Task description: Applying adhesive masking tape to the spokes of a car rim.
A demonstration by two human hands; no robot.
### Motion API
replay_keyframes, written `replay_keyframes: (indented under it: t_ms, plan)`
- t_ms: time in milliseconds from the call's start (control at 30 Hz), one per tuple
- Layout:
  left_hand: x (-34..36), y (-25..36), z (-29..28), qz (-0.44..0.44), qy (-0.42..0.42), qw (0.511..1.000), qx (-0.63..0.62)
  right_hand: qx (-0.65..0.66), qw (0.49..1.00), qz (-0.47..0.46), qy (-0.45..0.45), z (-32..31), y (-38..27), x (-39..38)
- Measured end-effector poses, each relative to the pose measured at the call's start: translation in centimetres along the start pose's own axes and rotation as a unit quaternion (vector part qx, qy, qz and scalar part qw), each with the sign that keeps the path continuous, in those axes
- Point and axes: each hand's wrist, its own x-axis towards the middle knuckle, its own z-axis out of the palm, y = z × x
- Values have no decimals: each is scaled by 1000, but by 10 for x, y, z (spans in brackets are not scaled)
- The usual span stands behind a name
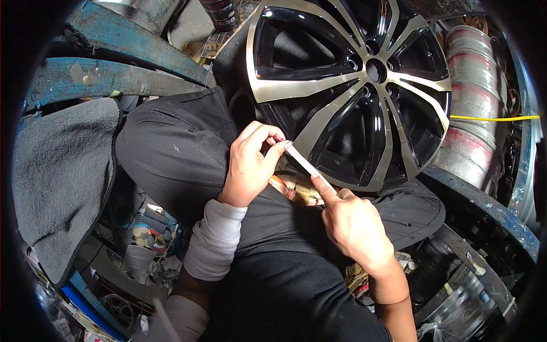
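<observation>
Right at the fingertips: the left hand (248, 168) pinches the upper end of a narrow, flat, pale strip (307, 164) between thumb and forefinger, the other fingers curled in. Over at the lower end, the right hand (359, 231) stretches its index finger along the strip; it seems to grip there, but where its thumb presses I can't tell. And the strip runs straight and slanting between the two, just beside the lower-left edge of a large, multi-spoked wheel (392, 74) in glossy black and brushed silver metal. Touching it or not? The view doesn't settle that.

The step in hand looks like straightening or smoothing the strip; the next move, I'd judge, calls for even tension from both hands and a flat index finger, so nothing twists.

Outward now: beneath the strip, below-left of the wheel, orange-and-gold objects (296, 188) peek out by the black cloth trousers (171, 142). Containers next! Above-left of the wheel stands a round black tub (221, 14), its inside hidden. Right of the wheel sits a big silver metal cylinder with reddish bands (470, 85), contents unseen, a thin yellow cord (494, 119) crossing it. Far below-left of the wheel, pale round pieces (142, 233) cluster, perhaps in a bin, too small to tell.
</observation>
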Motion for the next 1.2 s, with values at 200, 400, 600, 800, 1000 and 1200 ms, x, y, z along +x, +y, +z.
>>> replay_keyframes:
  t_ms: [200, 400, 600, 800, 1000, 1200]
  plan:
    - [0, 1, 1, 11, 2, 1000, 6, 3, 1000, -3, 3, 8, 5, 2]
    - [-1, 0, 1, 14, 4, 1000, 16, 10, 1000, 11, -11, 0, 6, 4]
    - [-2, -2, 2, 10, 3, 1000, 13, 20, 1000, 12, -20, 4, 8, 5]
    - [-3, -2, 3, 6, -3, 1000, 10, 20, 1000, 15, -6, 7, 7, 4]
    - [-4, -3, 3, 12, -5, 1000, 22, 22, 1000, 17, -2, 8, 7, 4]
    - [-8, 2, 3, 10, -14, 1000, 24, 28, 999, 22, 6, 12, 8, 4]
